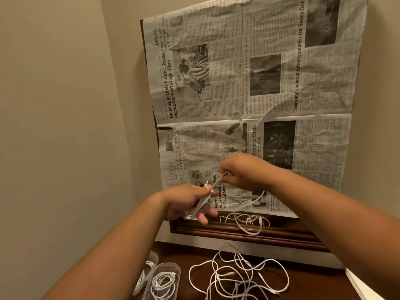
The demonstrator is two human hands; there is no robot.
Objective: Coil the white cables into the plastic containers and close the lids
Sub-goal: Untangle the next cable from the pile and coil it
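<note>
Gripping one white cable (219, 180), left hand (186, 202) and right hand (244, 172) hover above dark wooden table (307, 284), newspaper (249, 87) behind.

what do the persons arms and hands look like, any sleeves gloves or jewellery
The left hand and right hand are bare, no gloves. The left forearm and right forearm are uncovered to the frame's edge, so no sleeve shows. No watch, bracelet or ring is visible.

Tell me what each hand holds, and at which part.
Both hold a white cable: the left hand grips its folded loops, the right hand pinches the free strand.
</note>
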